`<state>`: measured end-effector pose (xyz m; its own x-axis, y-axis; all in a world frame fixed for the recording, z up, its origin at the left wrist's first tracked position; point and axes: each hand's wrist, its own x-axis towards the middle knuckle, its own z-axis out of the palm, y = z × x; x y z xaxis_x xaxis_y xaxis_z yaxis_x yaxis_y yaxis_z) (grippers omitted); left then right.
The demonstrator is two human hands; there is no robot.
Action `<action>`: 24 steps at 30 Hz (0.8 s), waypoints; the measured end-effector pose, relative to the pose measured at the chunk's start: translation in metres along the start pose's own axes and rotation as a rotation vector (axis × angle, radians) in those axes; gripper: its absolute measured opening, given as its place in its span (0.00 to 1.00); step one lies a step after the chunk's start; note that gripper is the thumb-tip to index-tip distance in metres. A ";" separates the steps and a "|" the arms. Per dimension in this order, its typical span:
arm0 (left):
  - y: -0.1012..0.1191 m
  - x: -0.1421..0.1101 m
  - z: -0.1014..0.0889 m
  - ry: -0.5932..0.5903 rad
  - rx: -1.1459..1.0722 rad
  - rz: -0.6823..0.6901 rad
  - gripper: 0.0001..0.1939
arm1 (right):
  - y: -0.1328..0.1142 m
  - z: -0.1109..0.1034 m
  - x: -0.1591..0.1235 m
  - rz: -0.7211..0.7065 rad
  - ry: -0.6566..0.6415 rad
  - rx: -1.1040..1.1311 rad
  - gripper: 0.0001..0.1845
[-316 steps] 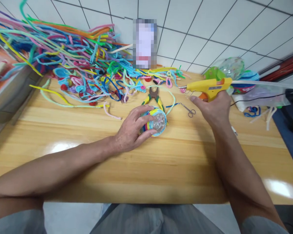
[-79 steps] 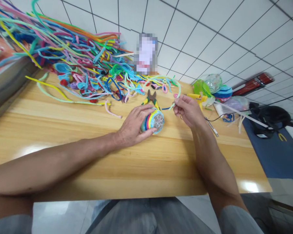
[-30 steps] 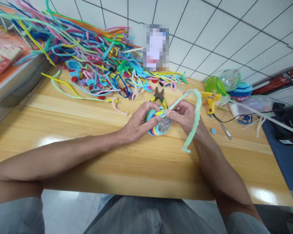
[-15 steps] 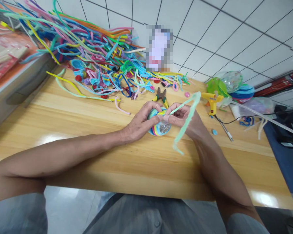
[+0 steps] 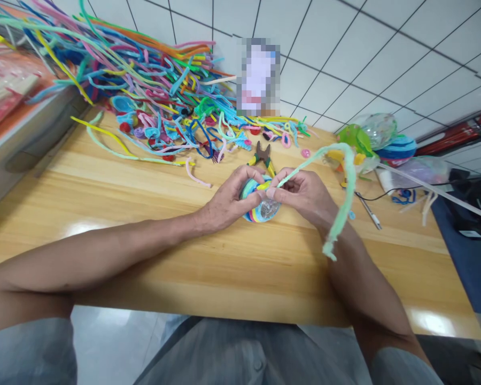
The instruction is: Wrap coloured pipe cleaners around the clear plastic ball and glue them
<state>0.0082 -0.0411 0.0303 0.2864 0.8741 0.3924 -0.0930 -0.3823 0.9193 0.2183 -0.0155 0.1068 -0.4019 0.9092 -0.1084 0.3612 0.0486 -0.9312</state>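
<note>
Near the middle of the table, my left hand (image 5: 235,197) grips a small round object (image 5: 249,206) wrapped in blue, yellow and pink fuzzy strands, with a shiny clear part facing me. My right hand (image 5: 300,193) pinches a pale green pipe cleaner (image 5: 349,184) close to the object's top. One end of the pipe cleaner runs in between my fingertips; the rest arches up and hangs over my right forearm. My fingers hide where it meets the object. Just beyond my hands lie pliers (image 5: 263,155) with yellow and green handles, jaws pointing away.
A heap of coloured pipe cleaners (image 5: 144,80) spreads along the back left. A blurred phone-like screen (image 5: 258,75) stands against the tiled wall. To the right are a yellow glue gun (image 5: 339,158), partly hidden, a pen-like tool (image 5: 369,211) and a green balloon-like item (image 5: 356,140).
The pale green pipe cleaner's free end has swung to the right, from beside my right wrist to over the forearm. Both hands keep nearly the same place on the round object.
</note>
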 end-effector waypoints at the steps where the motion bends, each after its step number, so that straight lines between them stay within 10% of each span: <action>1: 0.000 0.000 0.000 -0.004 -0.006 0.004 0.21 | -0.001 0.000 -0.001 0.002 -0.011 -0.009 0.24; 24: 0.000 -0.003 -0.003 -0.038 0.021 0.015 0.20 | -0.010 -0.005 -0.003 -0.003 -0.066 0.027 0.18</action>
<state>0.0044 -0.0430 0.0296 0.3208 0.8564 0.4044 -0.0780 -0.4016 0.9125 0.2206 -0.0164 0.1180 -0.4582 0.8797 -0.1271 0.3369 0.0395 -0.9407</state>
